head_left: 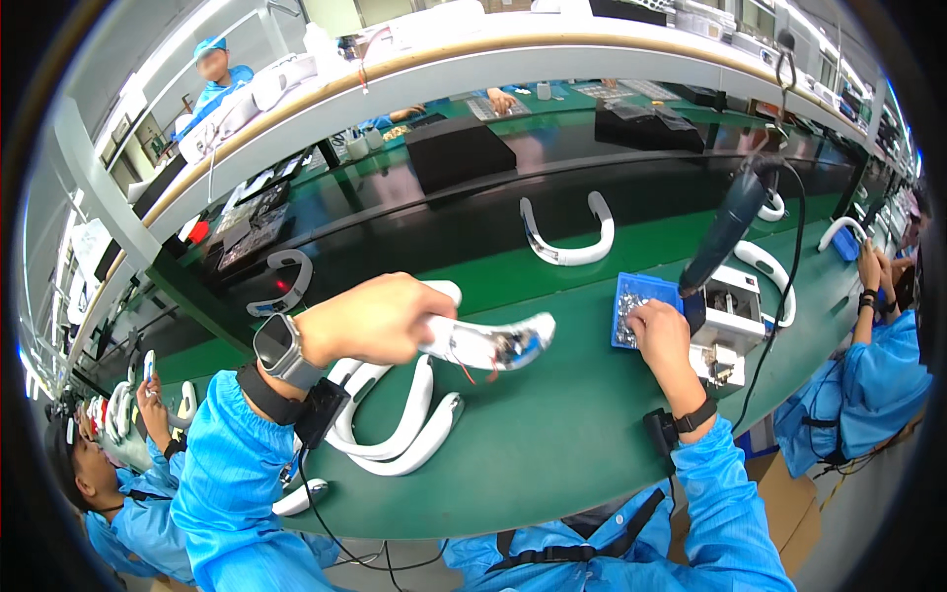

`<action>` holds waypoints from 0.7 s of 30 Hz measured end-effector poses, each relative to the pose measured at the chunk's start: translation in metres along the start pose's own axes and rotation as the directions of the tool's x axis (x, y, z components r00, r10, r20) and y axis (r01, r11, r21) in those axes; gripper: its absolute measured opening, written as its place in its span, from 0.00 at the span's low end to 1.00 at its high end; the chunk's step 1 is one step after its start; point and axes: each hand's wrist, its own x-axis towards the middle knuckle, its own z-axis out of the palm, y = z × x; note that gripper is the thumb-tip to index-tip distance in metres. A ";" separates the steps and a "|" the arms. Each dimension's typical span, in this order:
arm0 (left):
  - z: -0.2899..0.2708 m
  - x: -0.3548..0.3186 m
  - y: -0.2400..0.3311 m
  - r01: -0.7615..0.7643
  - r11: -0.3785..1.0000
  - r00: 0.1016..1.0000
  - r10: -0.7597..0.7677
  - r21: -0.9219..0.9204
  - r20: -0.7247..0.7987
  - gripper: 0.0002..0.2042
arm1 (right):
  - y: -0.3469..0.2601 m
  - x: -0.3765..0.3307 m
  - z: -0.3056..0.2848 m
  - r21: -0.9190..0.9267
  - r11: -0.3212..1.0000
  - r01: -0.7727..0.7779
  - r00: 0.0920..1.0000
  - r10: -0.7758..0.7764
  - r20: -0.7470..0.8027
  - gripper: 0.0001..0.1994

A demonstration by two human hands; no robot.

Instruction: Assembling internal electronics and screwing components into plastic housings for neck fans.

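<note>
My left hand (pixel 380 318) is closed round a white curved neckband (pixel 493 343), lifted above the green bench. Its outward end is open, with inner parts and thin red wires showing. My right hand (pixel 661 333) dips its fingers into a small blue bin (pixel 665 288) of little silvery parts (pixel 629 304), which look like screws. Those fingertips are pressed together among the parts; whatever they pinch is too small to make out. Several more white neckbands (pixel 419 449) lie on the bench beneath and beside my left forearm.
A dark electric screwdriver (pixel 725 232) hangs on a cable beside a white-and-metal boxy machine (pixel 730 301), right of the bin. Another neckband (pixel 570 255) lies farther back on the bench. Co-workers in blue sit at left (pixel 138 523) and right (pixel 843 395). A shelf (pixel 473 81) crosses above.
</note>
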 end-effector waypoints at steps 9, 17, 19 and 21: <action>0.030 0.043 0.056 -0.068 0.996 0.951 0.084 -0.062 0.298 0.12 | -0.023 -0.020 -0.013 0.245 0.969 0.006 0.998 0.011 -0.066 0.05; 0.052 0.058 0.066 -0.109 0.994 0.957 0.111 -0.022 0.270 0.11 | -0.093 -0.068 -0.037 0.958 -0.028 -0.285 0.918 -0.296 0.265 0.07; 0.062 0.057 0.070 -0.129 0.990 0.966 0.114 0.051 0.231 0.15 | -0.097 -0.074 -0.035 0.957 -0.034 -0.287 0.912 -0.316 0.262 0.07; 0.078 0.042 0.076 -0.142 0.990 0.989 0.143 0.012 -0.048 0.18 | -0.108 -0.090 -0.033 0.969 -0.041 -0.243 0.958 -0.165 0.233 0.07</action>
